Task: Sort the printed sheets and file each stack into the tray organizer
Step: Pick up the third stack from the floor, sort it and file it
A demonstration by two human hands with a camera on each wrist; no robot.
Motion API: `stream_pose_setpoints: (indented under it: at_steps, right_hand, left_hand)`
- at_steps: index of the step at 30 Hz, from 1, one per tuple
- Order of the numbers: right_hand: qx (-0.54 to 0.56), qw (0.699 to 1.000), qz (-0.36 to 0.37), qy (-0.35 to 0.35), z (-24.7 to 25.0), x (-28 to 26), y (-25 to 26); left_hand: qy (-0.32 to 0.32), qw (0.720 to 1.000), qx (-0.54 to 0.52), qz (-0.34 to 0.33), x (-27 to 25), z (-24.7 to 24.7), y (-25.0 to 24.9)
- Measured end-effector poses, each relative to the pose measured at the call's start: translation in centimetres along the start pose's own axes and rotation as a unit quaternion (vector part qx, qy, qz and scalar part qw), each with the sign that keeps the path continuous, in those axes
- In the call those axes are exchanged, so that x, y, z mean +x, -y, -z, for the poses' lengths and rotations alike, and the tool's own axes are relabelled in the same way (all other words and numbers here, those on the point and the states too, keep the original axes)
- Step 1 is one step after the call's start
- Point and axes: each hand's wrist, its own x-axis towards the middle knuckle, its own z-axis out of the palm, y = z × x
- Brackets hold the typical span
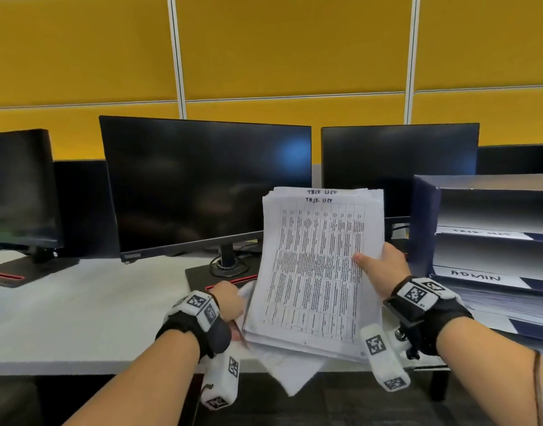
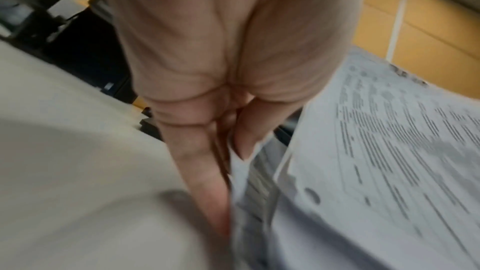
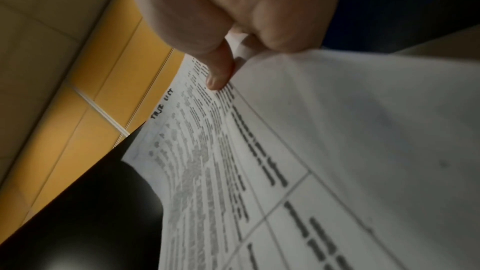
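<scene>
A thick stack of printed sheets (image 1: 319, 272) headed "TASK LIST" is held upright over the desk's front edge. My right hand (image 1: 380, 265) grips its right edge, thumb (image 3: 218, 69) on the printed face and fingers behind. My left hand (image 1: 230, 299) is at the stack's lower left and pinches the edge of a loose white sheet (image 2: 239, 171) between thumb and fingers. That loose sheet (image 1: 294, 373) hangs out below the stack. The dark blue tray organizer (image 1: 423, 226) stands to the right, with shelf labels "TASK LIST" (image 1: 482, 233) and "ADMIN" (image 1: 476, 276).
Three dark monitors (image 1: 202, 186) (image 1: 399, 167) (image 1: 18, 186) stand along the back of the white desk (image 1: 79, 318), their stands and cables behind the stack. Papers lie in the organizer's lower shelves (image 1: 491, 299). Yellow partition panels rise behind.
</scene>
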Motion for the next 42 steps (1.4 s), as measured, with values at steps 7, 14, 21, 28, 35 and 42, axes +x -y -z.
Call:
stream_pose_setpoints:
  at_steps: [7, 14, 21, 28, 35, 42]
  right_hand:
    - [0.093, 0.995, -0.03, 0.032, 0.0, -1.4, 0.6]
    - [0.194, 0.98, -0.046, 0.007, -2.0, 1.5, -0.5]
    - [0.157, 0.987, -0.022, -0.005, -1.7, 3.6, -1.8]
    - [0.077, 0.993, 0.088, 0.023, -0.3, -0.6, 2.5]
    - [0.076, 0.991, 0.099, 0.05, -0.7, -1.8, 3.5]
    - [0.047, 0.991, 0.126, -0.001, -2.9, -2.9, 4.2]
  left_hand:
    - [-0.066, 0.848, -0.521, -0.071, -1.0, 2.6, 0.6]
    - [-0.045, 0.78, -0.608, -0.142, -2.1, 4.1, 0.9]
    - [-0.042, 0.811, -0.558, -0.17, -2.9, 3.8, 1.4]
    - [-0.046, 0.897, -0.404, -0.175, -2.7, 4.9, 1.9]
    - [-0.126, 0.857, -0.424, -0.262, -3.9, 5.9, -0.9]
    - [-0.229, 0.79, -0.517, -0.24, -4.8, 4.8, -4.7]
